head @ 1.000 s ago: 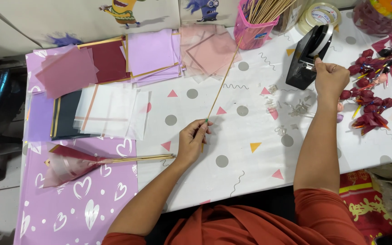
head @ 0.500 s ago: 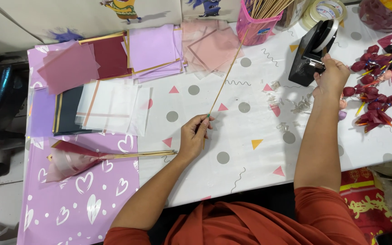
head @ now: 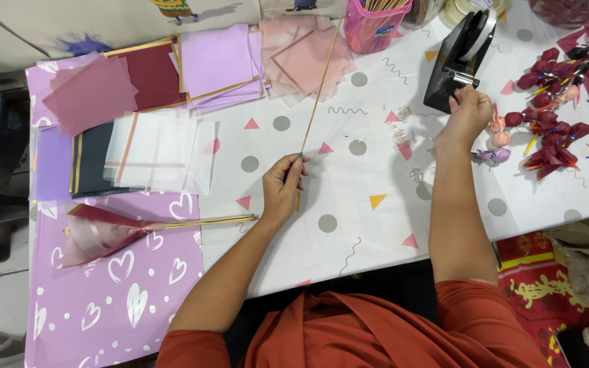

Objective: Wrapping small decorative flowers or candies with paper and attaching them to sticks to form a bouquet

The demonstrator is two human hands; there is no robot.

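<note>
My left hand (head: 282, 187) pinches the lower end of a long thin wooden stick (head: 320, 87) that slants up towards the far side of the table. My right hand (head: 467, 116) sits at the front of a black tape dispenser (head: 459, 58), fingers closed at its cutting edge; whether a strip of tape is between them is too small to see. A pink cup full of sticks (head: 373, 20) stands just right of the stick's far tip. Small wrapped maroon bundles (head: 552, 136) lie to the right of my right hand.
Stacks of square paper sheets in pink, maroon, lilac (head: 216, 65), white (head: 155, 153) and dark colours cover the left of the white patterned table (head: 349, 225). A wrapped paper cone on sticks (head: 114, 228) lies on lilac heart-printed paper (head: 114, 300). A tape roll stands behind the dispenser.
My left hand has raised the stick and swung it more upright. My right hand stays at the tape dispenser.
</note>
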